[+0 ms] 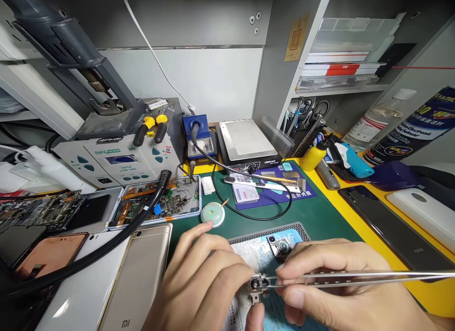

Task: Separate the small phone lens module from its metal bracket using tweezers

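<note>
On the green mat [330,226], left hand [209,279] pinches a module [255,284]; tweezers [341,278] in right hand [330,274] could slip and scratch it

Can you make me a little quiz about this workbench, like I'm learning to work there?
1. True or false: the right hand holds the tweezers.
2. What is the brush lying over?
A) the yellow bottle
B) the purple sheet
C) the white phone
3. Fill in the missing word: the gold phone is on the person's ____ side.

Key: 1 true; 2 B; 3 left
</note>
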The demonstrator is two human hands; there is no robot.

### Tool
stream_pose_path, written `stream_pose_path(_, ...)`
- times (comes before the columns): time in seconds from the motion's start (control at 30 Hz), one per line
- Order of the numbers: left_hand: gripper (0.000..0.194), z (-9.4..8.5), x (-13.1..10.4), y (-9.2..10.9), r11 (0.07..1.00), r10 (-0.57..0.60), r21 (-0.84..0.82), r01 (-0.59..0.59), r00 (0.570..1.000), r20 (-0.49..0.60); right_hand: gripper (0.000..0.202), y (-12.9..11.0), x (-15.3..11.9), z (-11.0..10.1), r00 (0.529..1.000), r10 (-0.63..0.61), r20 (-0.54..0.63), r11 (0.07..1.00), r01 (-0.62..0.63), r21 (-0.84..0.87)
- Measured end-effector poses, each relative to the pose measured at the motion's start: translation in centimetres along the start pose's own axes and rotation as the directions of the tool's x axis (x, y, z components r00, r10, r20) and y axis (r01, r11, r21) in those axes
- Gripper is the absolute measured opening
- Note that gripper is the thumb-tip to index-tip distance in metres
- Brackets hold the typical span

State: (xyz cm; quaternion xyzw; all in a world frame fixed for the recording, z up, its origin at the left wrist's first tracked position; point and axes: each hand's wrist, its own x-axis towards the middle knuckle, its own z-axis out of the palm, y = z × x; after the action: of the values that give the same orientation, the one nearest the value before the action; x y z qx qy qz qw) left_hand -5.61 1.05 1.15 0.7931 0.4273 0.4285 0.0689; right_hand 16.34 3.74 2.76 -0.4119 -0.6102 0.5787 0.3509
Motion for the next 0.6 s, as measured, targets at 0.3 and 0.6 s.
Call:
stream_pose_path(0.3, 0.019, -0.07, 0.1, 0.08, 1.0, 0.004, 0.016, -0.004, 1.0, 0.003, 0.015, -0.14, -0.12, 0.09, 1.0, 0.001, -0.015, 1.0, -0.001, -0.019)
stream_pose_path(0.6, 0.021, -0.09, 0.03, -0.03, 1.0, 0.009, 0.002, -0.009, 1.0, 0.011, 0.011, 0.04, -0.24, 0.03, 0.998, 0.062, 0.007, 0.998, -0.062, -0.009)
